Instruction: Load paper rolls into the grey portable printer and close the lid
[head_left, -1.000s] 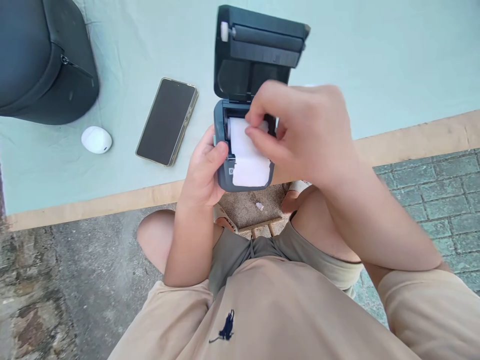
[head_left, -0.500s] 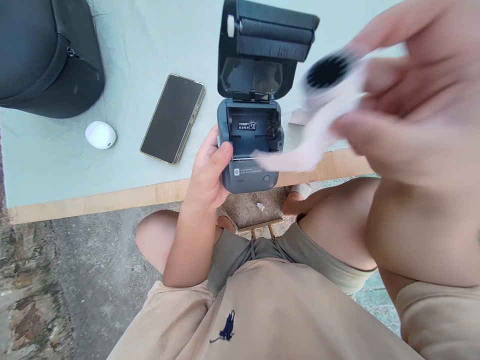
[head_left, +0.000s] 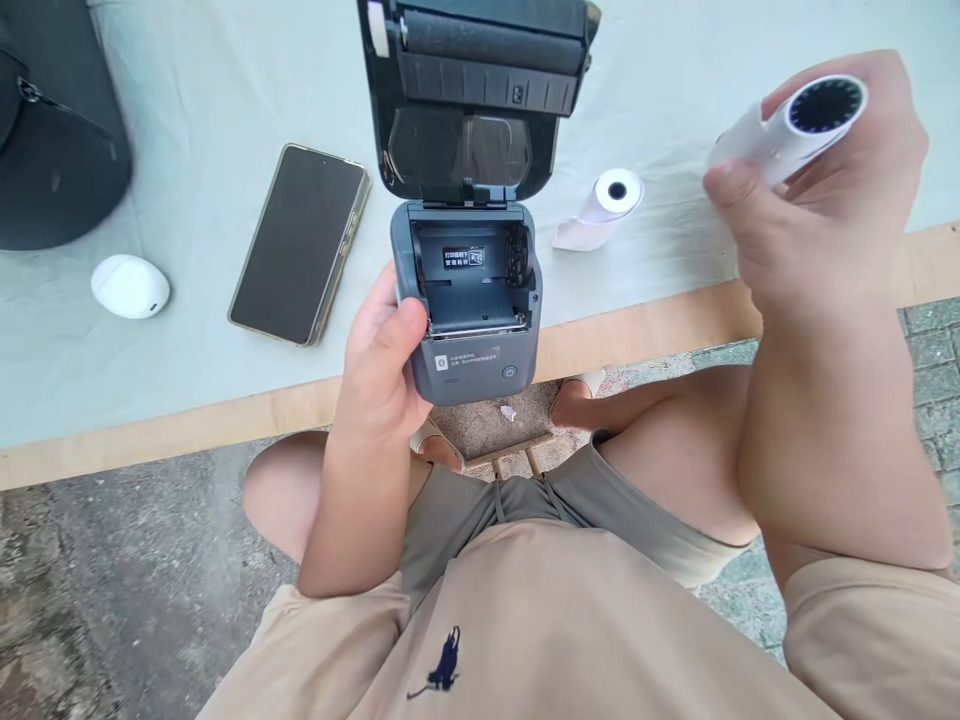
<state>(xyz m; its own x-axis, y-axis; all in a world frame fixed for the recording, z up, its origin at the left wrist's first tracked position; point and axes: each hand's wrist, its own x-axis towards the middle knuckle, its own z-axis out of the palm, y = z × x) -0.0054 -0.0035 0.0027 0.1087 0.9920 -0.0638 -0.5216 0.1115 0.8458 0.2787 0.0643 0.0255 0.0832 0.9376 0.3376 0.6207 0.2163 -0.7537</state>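
Note:
My left hand [head_left: 386,350] grips a dark grey label printer [head_left: 472,365] by its left side, thumb on the front edge. The printer's lid [head_left: 465,150] is swung up, showing a black roller, and its paper bay holds no roll. Off to the right, my right hand [head_left: 817,190] is closed around a white paper roll [head_left: 765,150] with a wide black core, held above the table. A smaller paper roll [head_left: 596,215] with its end loose lies on the table between the printer and my right hand.
On the pale green tablecloth [head_left: 195,130] lie a phone [head_left: 300,245] and a white earbud case [head_left: 130,286], left of the printer. A black zipped bag [head_left: 60,150] stands at the far left. The table's wooden edge [head_left: 187,425] runs just above my knees.
My right hand has moved away from the printer, right and down, with the paper roll. The smaller roll now shows fully. The view has shifted right, and the printer stays in my left hand.

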